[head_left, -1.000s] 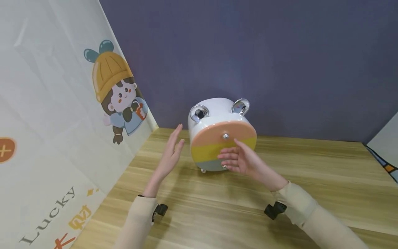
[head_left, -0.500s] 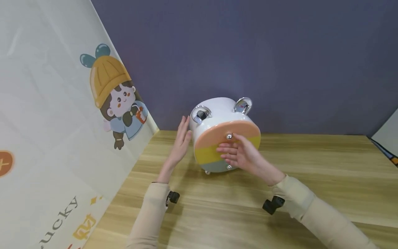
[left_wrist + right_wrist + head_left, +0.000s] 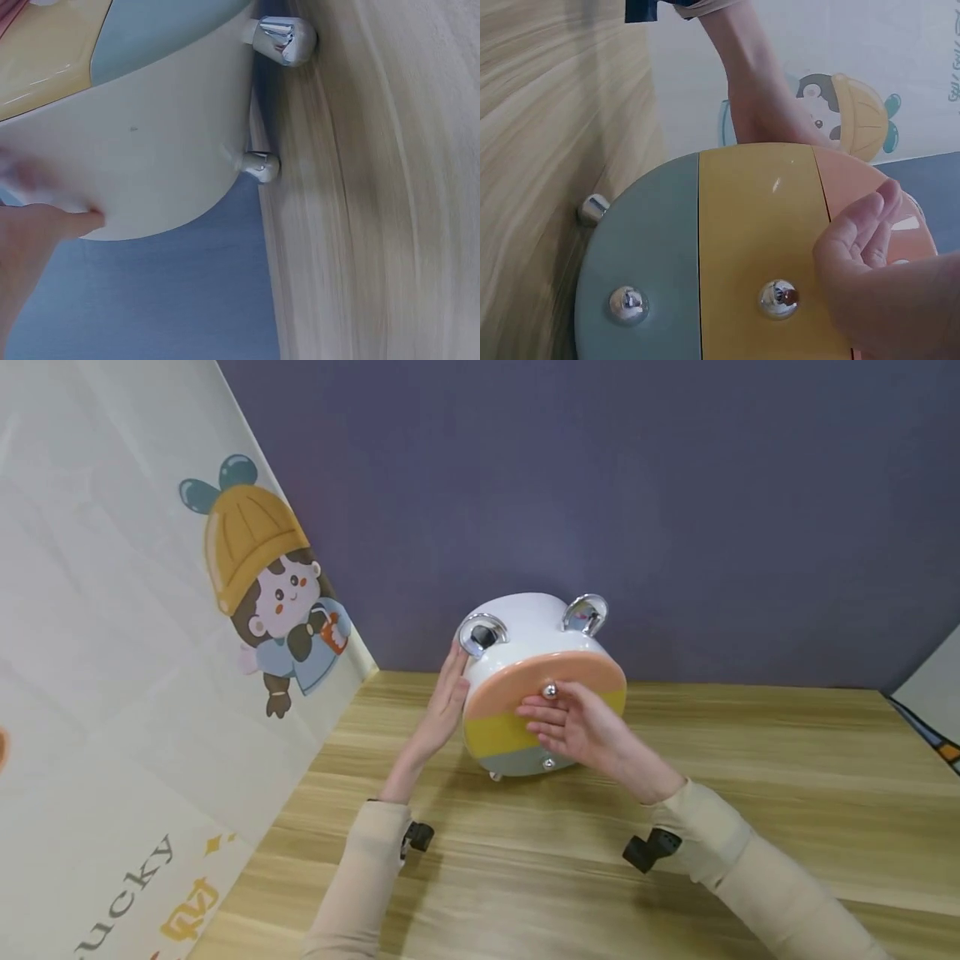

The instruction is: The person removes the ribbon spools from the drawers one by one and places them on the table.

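A small rounded drawer box (image 3: pixel 517 610) stands on the wooden table, white-bodied with silver ear shapes on top. Its front has orange (image 3: pixel 517 675), yellow and grey-green bands. My left hand (image 3: pixel 438 714) rests against the box's left side, fingers straight, and the left wrist view shows its thumb (image 3: pixel 82 222) on the white wall. In front of the orange band is my right hand (image 3: pixel 588 735), its thumb by the top silver knob (image 3: pixel 550 691) and its fingers extended leftward. The middle knob (image 3: pixel 778 298) is hidden behind that hand in the head view; the lower knob (image 3: pixel 549 763) shows below.
A dark blue-grey wall (image 3: pixel 675 527) rises close behind the box. On the left, a white sheet (image 3: pixel 112 693) carries a cartoon figure and lettering. The wood-grain table (image 3: pixel 750 760) extends right and forward. Silver feet (image 3: pixel 281 41) lift the box slightly.
My left hand has moved forward and right from beside the box to touch its side. The right hand has shifted slightly left and up, bringing its thumb to the top knob.
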Demonstrator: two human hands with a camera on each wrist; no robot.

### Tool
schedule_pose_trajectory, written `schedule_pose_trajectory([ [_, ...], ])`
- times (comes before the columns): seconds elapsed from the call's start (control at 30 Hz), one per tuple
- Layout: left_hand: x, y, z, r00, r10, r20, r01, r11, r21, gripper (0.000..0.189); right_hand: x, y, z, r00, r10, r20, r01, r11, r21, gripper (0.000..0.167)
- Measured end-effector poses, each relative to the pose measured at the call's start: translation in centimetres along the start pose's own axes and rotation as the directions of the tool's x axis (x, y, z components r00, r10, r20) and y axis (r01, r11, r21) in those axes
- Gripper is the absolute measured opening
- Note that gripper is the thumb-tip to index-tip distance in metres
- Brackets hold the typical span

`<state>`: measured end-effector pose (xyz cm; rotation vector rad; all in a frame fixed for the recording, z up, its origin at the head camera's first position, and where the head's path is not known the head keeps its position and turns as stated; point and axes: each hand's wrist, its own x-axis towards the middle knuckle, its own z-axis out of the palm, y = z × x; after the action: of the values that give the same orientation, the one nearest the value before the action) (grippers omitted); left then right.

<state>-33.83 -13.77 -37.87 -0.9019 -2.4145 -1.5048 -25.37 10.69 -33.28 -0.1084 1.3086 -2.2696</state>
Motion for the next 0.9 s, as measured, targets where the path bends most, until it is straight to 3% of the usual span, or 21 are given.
schedule_pose_trajectory([
  [0.43, 0.13, -0.04, -0.49, 1.0, 0.005, 0.005, -0.006, 0.999, 0.046, 0.054, 0.15, 0.47, 0.38, 0.999, -0.017, -0.038, 0.022, 0.99, 0.137, 0.038],
  [0.9, -0.06, -0.15, -0.62, 1.0, -0.01, -0.005, 0.01, 1.0, 0.02, 0.054, -0.24, 0.71, 0.74, 0.999, 0.011, -0.037, -0.005, 0.986, 0.167, 0.039],
])
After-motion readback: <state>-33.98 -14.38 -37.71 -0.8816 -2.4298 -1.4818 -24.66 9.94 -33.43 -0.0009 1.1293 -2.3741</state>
